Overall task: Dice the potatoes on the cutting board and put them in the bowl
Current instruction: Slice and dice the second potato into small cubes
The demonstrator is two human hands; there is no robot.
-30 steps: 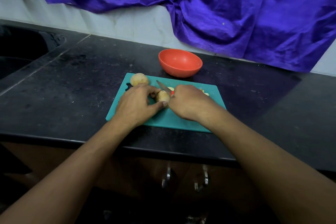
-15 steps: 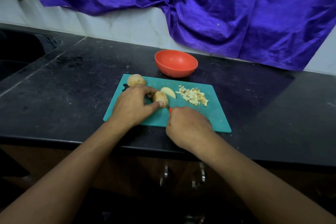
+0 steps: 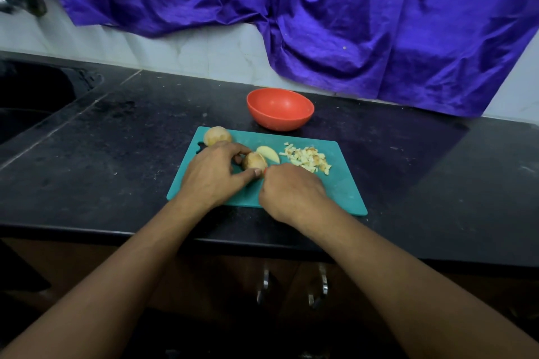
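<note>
One black counter bears a teal board; left hand pinches potato, right hand grips knife.

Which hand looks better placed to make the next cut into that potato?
The right hand: it grips the red-handled knife right beside the potato, which the left hand steadies on the cutting board.
</note>
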